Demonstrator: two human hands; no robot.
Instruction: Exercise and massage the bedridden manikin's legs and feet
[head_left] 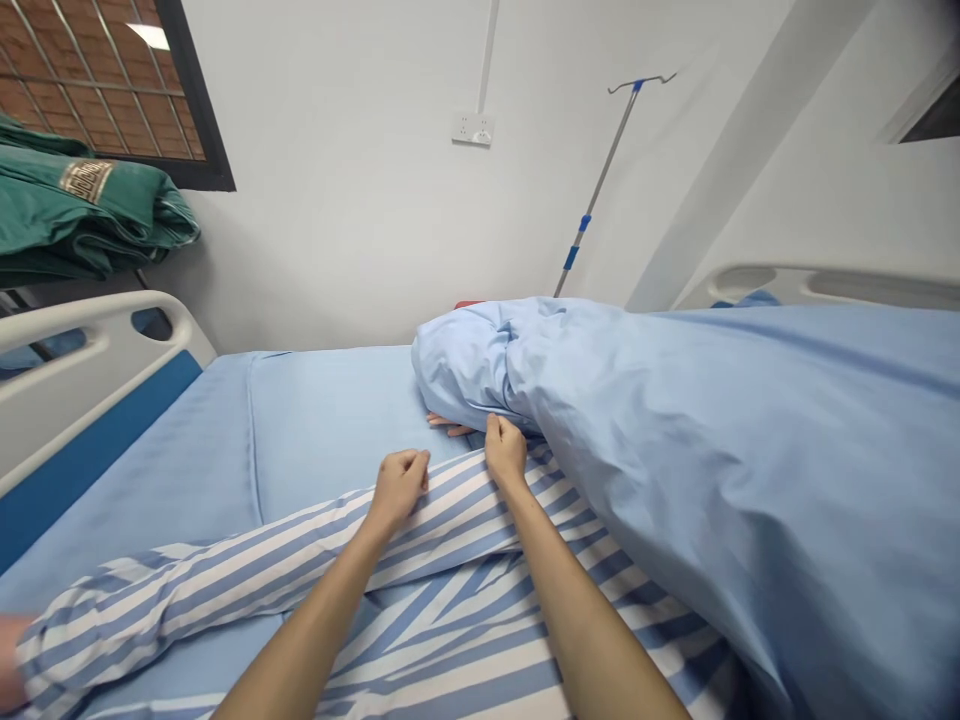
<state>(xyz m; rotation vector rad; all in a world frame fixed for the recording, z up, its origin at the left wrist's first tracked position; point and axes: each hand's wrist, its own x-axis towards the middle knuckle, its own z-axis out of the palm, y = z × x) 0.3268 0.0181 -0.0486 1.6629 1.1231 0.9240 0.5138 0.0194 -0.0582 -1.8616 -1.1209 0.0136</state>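
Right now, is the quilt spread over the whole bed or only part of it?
Only part: the quilt lies at the picture's right, bunched at its left end, leaving sheet and some striped clothing uncovered.

This looks like a hospital ward, or a room fitted out as one; which of the two cannot be told. The bed has moulded plastic end boards with grip holes, a hooked drip stand rises by the white wall, and striped patient pyjamas show from under a plain blue quilt.
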